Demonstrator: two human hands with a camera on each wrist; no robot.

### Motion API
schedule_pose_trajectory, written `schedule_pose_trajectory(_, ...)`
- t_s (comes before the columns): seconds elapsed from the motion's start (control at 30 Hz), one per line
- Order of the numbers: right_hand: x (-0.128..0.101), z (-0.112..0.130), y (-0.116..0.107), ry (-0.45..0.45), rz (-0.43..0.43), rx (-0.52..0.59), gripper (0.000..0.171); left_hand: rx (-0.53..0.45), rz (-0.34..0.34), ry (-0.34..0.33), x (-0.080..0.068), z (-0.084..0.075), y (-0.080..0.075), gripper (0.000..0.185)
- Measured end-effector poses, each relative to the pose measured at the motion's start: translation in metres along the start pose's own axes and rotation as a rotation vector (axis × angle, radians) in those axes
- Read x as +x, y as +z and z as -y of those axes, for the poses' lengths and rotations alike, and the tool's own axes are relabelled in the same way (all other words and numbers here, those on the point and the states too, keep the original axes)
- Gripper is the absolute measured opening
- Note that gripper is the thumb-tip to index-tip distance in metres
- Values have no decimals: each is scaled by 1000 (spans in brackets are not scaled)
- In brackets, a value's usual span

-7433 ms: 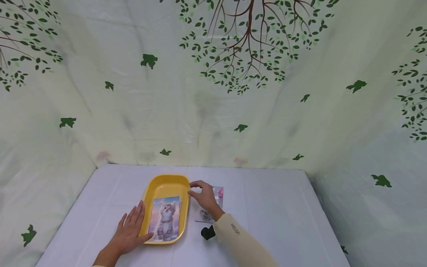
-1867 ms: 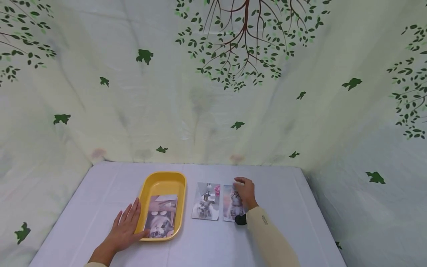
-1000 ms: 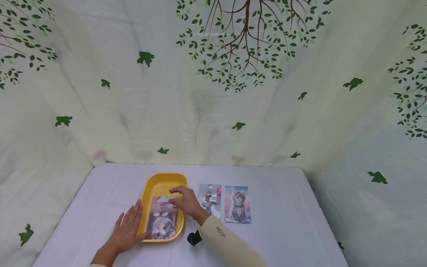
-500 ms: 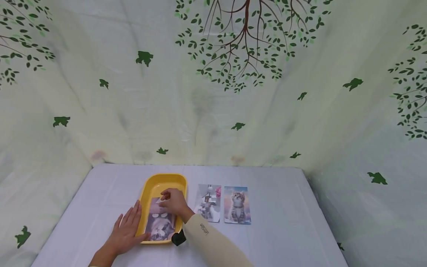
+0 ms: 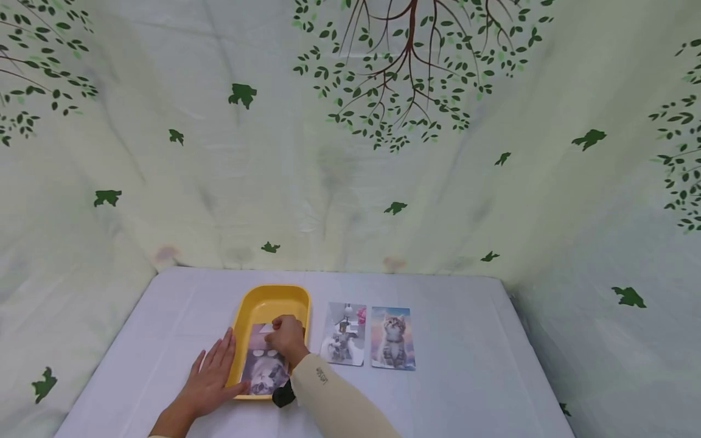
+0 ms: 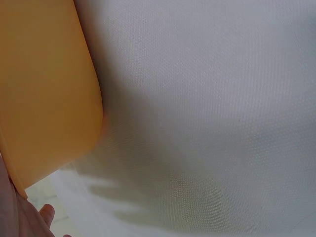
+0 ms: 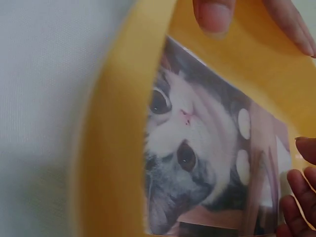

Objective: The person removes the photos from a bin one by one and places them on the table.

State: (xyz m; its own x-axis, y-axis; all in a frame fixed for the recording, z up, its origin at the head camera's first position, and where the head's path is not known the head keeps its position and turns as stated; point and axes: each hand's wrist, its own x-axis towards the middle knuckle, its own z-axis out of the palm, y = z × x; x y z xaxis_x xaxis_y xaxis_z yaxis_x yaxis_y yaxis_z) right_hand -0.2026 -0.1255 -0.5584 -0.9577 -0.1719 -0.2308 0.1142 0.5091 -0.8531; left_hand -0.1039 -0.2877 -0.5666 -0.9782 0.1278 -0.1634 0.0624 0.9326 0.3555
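Note:
A yellow tray (image 5: pixel 271 293) holds a photo card of a cat (image 5: pixel 265 371), probably topmost of a stack. The left hand (image 5: pixel 210 377) rests against the tray's left side with straight fingers, its thumb (image 7: pixel 216 19) over the rim near the card's corner. Inside the tray, the right hand (image 5: pixel 288 337) has bent fingers at the card's far right edge. In the right wrist view its fingertips (image 7: pixel 295 192) touch or nearly touch that edge; whether they pinch the card cannot be told. The left wrist view mostly shows the tray's outer wall (image 6: pixel 49 89).
Two photo cards lie side by side right of the tray: a grey one with pink flowers (image 5: pixel 344 334) and a kitten one (image 5: pixel 394 338). A white cloth covers the table (image 5: pixel 465 365). A leaf-printed curtain (image 5: pixel 339 170) hangs behind. A black device (image 5: pixel 283 394) sits at the right wrist.
The kitten card, earlier in the tray, now lies on the table beside the grey card. The right hand has returned left into the tray and its fingers have bent inward. The left hand stays put.

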Motion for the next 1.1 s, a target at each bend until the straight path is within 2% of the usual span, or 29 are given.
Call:
schedule_pose_trajectory(0.23,1,-5,5,43,-19,-73,15,11,-25,13,0,-2,-1,104)
schedule_pose_trajectory(0.3,2,-6,6,48,-14,-93,20,16,-24,12,0,-3,-1,104)
schedule_pose_trajectory(0.43,1,-7,8,42,-12,-119,17,18,-16,4,0,-4,-1,105)
schedule_pose_trajectory(0.57,1,-7,8,27,-12,-125,32,15,-16,6,-1,-4,-2,107)
schedule_pose_trajectory(0.83,5,-6,6,-42,1,-74,30,-9,-9,12,-3,0,-2,113)
schedule_pose_trajectory(1.1,2,-1,-1,-79,56,65,26,-2,-32,42,-3,2,0,127)
